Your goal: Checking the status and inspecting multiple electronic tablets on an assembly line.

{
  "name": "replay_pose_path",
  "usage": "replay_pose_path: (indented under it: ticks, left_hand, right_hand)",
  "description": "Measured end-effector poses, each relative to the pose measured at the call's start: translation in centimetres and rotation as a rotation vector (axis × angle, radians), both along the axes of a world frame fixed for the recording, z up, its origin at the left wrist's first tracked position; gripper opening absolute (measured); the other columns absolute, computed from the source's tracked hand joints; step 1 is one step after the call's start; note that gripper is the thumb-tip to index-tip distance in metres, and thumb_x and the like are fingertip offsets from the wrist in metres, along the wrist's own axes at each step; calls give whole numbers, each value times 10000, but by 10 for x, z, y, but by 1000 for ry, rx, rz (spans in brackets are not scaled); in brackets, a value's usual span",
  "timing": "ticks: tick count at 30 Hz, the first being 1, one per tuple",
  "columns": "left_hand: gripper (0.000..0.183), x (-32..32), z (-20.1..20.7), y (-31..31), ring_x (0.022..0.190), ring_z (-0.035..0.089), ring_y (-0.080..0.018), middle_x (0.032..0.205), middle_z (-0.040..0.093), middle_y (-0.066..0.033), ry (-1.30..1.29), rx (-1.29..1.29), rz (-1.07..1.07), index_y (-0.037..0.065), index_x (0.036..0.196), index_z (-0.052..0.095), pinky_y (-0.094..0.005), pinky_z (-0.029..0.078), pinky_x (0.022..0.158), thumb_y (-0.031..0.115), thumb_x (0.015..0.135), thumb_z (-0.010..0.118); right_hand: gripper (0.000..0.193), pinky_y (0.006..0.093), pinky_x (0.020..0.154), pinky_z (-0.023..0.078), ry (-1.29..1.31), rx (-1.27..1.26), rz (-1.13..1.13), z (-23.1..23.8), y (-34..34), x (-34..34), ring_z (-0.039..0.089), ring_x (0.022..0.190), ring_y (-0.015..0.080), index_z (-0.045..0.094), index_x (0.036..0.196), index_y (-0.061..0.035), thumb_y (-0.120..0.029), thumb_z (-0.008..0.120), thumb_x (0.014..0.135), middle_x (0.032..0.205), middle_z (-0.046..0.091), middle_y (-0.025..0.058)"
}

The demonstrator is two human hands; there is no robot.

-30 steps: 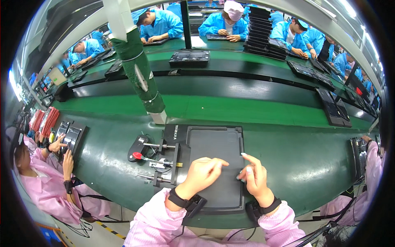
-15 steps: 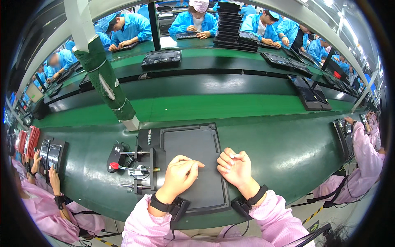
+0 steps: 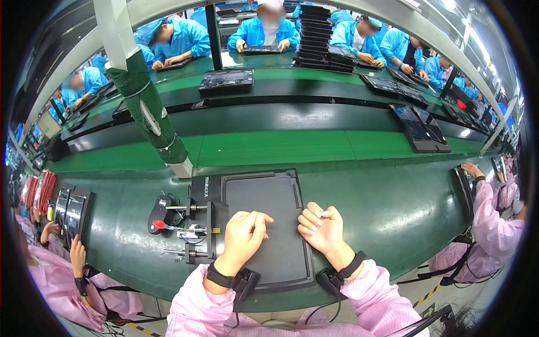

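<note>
Over the black fixture tray (image 3: 264,194), my left hand (image 3: 241,238) hovers with its fingers curled in and the thumb near the index finger. I see nothing in its grip. My right hand (image 3: 321,227) is at the tray's right edge, palm turned up, fingers folded into a loose fist with nothing visible inside. To the left of my left hand, the tray's clamp (image 3: 209,230) has metal rods and a row of small gold pins. Beside it lie a black mouse-shaped device (image 3: 161,214) and a red-tipped part (image 3: 159,224) with thin wires.
A green-wrapped post (image 3: 147,115) rises behind the fixture. Beyond run green belts carrying black panel units (image 3: 226,81) and a dark unit (image 3: 421,129). Co-workers in pink sit at both sides, others in blue opposite, near a tall stack of black trays (image 3: 314,36).
My left fingers have curled in slightly, the index finger less stretched; my right hand is almost unchanged. The blue-sleeved person opposite has moved their hands to both ends of a panel.
</note>
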State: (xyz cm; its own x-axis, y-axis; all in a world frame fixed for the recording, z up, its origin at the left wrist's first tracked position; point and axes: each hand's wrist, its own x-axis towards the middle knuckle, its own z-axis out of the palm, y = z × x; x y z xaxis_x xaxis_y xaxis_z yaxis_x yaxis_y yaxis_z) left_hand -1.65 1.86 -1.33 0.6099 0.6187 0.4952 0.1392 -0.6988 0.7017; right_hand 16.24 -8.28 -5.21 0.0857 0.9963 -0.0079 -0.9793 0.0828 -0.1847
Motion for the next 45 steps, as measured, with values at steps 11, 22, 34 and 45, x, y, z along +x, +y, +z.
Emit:
replay_pose_path:
  ticks: [11,22,34,45]
  left_hand:
    - [245,0,-1,-3,509,549,-141,500,559,-9,-1,-84,30,54,773,650,-290,438,590,125,907,457]
    - [252,-6,-1,-5,513,604,-147,549,577,-53,-22,-279,48,63,812,618,-278,453,492,212,930,453]
    - [217,-6,-12,-2,570,641,-208,666,633,-93,8,-361,1,73,858,621,-320,487,545,236,897,484]
    - [179,-8,-7,-1,1056,554,-200,669,609,18,33,-18,288,84,801,615,-695,-9,991,247,854,565]
  right_hand:
    - [135,263,505,298,8,40,48,0,0,-1,313,509,133,338,616,-127,-147,440,702,516,308,-9]
    - [202,256,440,277,-47,12,25,-9,-2,-2,268,436,120,339,536,-145,-163,367,735,410,273,-24]
    - [176,241,475,281,147,-25,-63,-8,-4,-3,300,471,94,398,656,-142,-198,400,823,485,317,-42]
    - [129,247,508,304,91,10,-8,-5,-4,0,307,503,102,382,685,-109,-157,391,805,515,316,-19]
